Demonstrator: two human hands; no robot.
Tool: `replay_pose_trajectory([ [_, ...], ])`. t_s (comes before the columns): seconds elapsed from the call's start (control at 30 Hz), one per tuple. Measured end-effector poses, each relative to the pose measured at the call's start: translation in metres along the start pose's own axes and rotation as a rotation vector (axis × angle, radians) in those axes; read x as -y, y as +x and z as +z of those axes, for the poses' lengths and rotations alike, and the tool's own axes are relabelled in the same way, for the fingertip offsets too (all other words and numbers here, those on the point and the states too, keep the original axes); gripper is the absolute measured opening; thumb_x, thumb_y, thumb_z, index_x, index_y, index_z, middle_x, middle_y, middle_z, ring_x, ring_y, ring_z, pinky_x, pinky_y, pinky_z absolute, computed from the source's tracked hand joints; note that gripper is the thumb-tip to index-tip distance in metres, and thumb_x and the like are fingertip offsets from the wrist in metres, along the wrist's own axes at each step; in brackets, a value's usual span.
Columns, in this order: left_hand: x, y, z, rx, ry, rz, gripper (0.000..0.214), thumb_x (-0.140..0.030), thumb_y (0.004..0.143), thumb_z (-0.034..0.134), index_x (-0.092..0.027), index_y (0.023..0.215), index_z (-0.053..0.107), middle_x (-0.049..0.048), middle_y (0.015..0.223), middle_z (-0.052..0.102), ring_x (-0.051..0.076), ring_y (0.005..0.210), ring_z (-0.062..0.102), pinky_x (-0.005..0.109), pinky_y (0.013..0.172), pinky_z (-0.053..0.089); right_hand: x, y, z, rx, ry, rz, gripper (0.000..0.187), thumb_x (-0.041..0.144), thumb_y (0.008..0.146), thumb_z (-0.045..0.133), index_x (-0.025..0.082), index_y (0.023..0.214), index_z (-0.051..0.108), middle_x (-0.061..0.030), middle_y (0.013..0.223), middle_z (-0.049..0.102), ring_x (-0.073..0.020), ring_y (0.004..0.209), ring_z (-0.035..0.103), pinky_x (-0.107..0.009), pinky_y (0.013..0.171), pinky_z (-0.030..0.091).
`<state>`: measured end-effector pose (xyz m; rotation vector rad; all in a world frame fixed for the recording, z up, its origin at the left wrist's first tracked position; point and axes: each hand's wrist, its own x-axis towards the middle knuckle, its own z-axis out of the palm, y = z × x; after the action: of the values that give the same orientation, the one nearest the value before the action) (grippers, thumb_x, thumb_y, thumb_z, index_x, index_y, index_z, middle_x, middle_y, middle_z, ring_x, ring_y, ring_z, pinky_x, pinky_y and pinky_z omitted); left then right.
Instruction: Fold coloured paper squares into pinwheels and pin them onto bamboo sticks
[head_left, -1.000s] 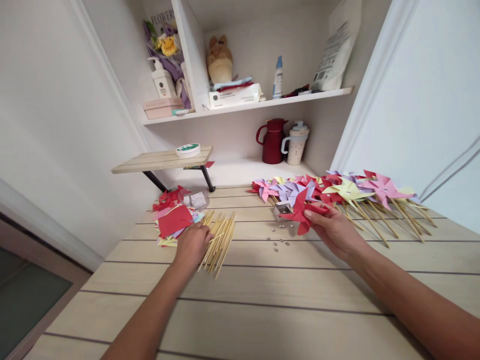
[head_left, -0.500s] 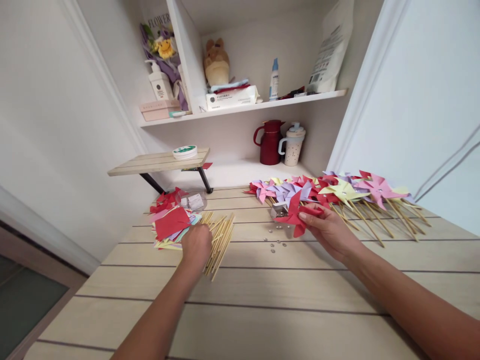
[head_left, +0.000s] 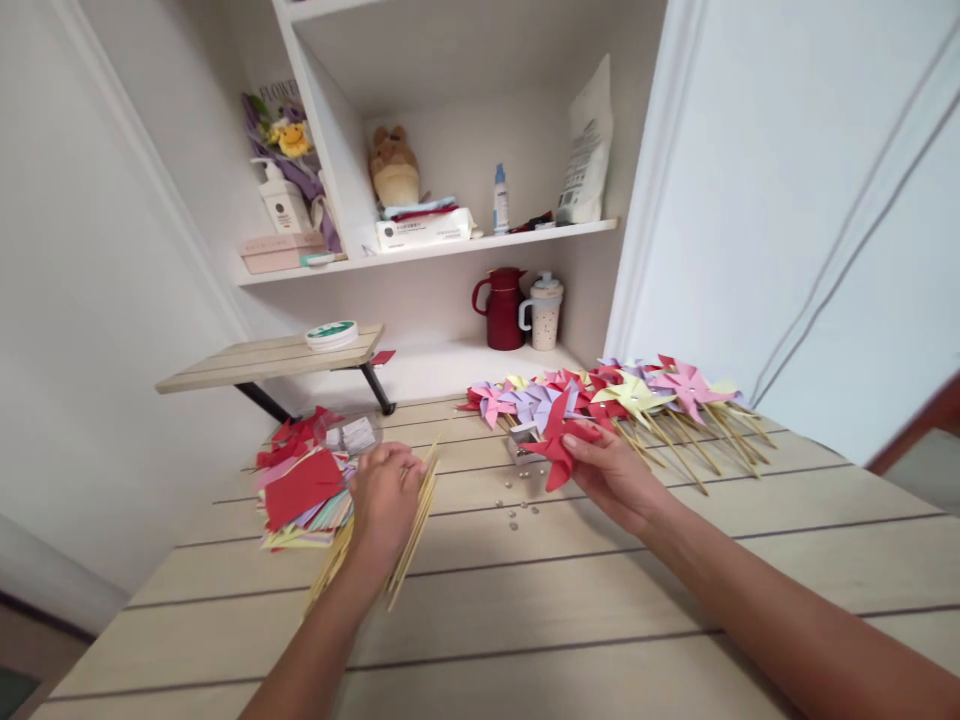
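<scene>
My left hand (head_left: 384, 497) rests knuckles-up on a bundle of thin wooden sticks (head_left: 409, 535) lying on the light wooden table (head_left: 570, 590), its fingers curled over the sticks. Just left of it lies a stack of coloured paper squares (head_left: 300, 488) with red on top. My right hand (head_left: 616, 474) pinches a folded red paper pinwheel head (head_left: 559, 445). Several small silver pins (head_left: 517, 508) are scattered on the table between my hands, beside a small clear box (head_left: 521, 441).
A row of finished paper pinwheels on sticks (head_left: 637, 395) lies at the back right. A low wooden riser (head_left: 270, 355) with a round tin stands back left. A red jug (head_left: 504, 308) and a speckled cup (head_left: 545, 311) sit under the wall shelf (head_left: 427, 245).
The view has swung to the right and up. My left hand has closed over the sticks and shifted them; my right hand keeps the red pinwheel head.
</scene>
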<state>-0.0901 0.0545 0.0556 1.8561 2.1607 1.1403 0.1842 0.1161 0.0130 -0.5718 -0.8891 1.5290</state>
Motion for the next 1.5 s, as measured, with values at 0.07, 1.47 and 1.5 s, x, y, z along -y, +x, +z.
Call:
replay_pose_trajectory([
  [0.07,-0.020,0.001,0.008,0.184,-0.469,-0.093,0.016,-0.029,0.084,0.059,-0.017,0.076,0.068,0.0099,0.095,0.070,0.026,0.098,0.061,0.044,0.094,0.044,0.002,0.000,0.003,-0.020,0.093,0.024,0.030,0.023,0.065,0.090,0.021,0.089,0.072,0.0008,0.086,0.073,-0.0139,0.078,0.070,-0.026,0.071,0.060],
  [1.47,-0.030,-0.056,0.062,0.070,-0.623,0.125,0.021,-0.030,0.081,0.067,-0.029,0.098,0.080,0.0037,0.080,0.076,0.019,0.062,0.064,0.029,0.064,0.052,0.037,-0.039,0.029,0.476,-1.044,-1.151,0.020,0.010,0.092,0.058,0.021,0.105,0.070,-0.0085,0.090,0.074,-0.0201,0.079,0.063,-0.037,0.071,0.051],
  [1.5,-0.030,-0.056,0.062,0.047,-0.615,0.123,0.021,-0.031,0.082,0.066,-0.029,0.099,0.079,0.0034,0.080,0.076,0.018,0.060,0.063,0.028,0.063,0.051,0.037,-0.039,0.028,0.469,-1.040,-1.151,0.020,0.010,0.091,0.059,0.020,0.105,0.070,-0.0087,0.089,0.074,-0.0202,0.079,0.063,-0.038,0.071,0.051],
])
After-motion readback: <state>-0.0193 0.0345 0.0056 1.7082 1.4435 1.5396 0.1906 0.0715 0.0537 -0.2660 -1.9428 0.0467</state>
